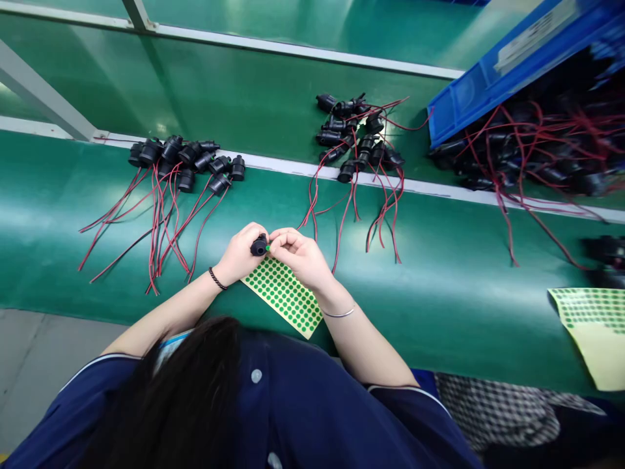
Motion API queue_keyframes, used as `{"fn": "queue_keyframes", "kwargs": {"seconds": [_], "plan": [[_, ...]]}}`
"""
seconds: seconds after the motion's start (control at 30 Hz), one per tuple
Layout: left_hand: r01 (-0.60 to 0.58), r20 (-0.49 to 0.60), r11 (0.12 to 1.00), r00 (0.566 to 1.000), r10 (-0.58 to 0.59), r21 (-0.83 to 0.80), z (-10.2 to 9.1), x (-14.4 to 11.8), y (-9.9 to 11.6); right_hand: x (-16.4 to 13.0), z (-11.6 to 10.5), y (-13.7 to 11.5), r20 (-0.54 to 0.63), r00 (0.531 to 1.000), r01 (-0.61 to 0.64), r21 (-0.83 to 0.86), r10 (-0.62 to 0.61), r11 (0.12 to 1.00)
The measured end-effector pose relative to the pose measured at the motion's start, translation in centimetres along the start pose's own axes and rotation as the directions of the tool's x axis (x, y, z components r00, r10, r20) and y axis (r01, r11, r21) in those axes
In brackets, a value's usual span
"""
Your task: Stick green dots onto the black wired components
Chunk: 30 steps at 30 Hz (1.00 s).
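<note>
My left hand is closed around a black cylindrical part, its round end facing me. Close against it, my right hand pinches a small green round sticker at the part's edge. Beneath both hands lies a pale yellow sheet carrying rows of green dot stickers. To the left sits a group of black parts with red wires, some showing a green dot. Farther back, a second pile of similar wired parts lies across the white strip.
At the right, a blue bin is tipped beside a large heap of black parts and red wires. Another sticker sheet hangs near the right front edge of the green table. A white metal post stands at the left.
</note>
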<state>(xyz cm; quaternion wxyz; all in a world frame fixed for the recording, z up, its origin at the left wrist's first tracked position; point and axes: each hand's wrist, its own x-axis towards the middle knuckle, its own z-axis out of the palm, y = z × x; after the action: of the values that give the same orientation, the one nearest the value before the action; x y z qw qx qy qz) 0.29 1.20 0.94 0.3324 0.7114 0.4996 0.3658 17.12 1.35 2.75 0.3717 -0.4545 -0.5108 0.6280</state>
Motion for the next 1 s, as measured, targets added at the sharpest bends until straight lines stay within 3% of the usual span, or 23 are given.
{"fn": "queue_keyframes", "kwargs": {"seconds": [0.3,1.0], "plan": [[0.002,0.032,1.0,0.999,-0.003,0.031,0.05,0.03,0.05,0.08,0.06,0.2,-0.029,0.998,0.046,-0.1,-0.049,0.994],[-0.003,0.02,0.997,1.0,0.002,0.077,0.37,-0.36,-0.36,0.04,0.87,0.77,-0.088,0.992,0.088,-0.056,-0.093,0.995]]}}
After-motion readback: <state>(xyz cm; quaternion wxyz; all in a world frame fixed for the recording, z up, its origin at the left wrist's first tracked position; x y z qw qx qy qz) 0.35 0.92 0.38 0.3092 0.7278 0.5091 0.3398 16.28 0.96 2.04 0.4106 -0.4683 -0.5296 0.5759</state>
